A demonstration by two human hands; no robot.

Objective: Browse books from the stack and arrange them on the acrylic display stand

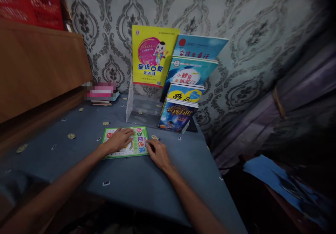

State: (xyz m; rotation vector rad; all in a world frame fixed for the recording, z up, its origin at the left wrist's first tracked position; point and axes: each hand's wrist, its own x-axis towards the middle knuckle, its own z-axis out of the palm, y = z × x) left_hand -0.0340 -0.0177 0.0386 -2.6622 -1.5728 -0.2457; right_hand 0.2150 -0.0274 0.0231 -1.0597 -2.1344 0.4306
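Note:
A green-bordered book (pixel 140 140) with pink, purple and blue characters on its cover lies flat on the table. My left hand (pixel 119 141) rests on the cover, palm down, fingers stretched out. At the book's right edge is my right hand (pixel 159 154), its fingers curled and the fingertips pinching at that edge. Behind the book stands a clear plastic book rack (pixel 143 117). Its left side holds an upright yellow book (pixel 154 57); its right side holds several books in steps, with a dark blue book (pixel 178 117) in front.
A small stack of books (pixel 102 94), partly blurred out, lies at the back left by a wooden cabinet (pixel 44 55). A red basket (pixel 31 5) sits on the cabinet. Patterned wallpaper is behind the table (pixel 126 188); a curtain (pixel 252 122) hangs at the right.

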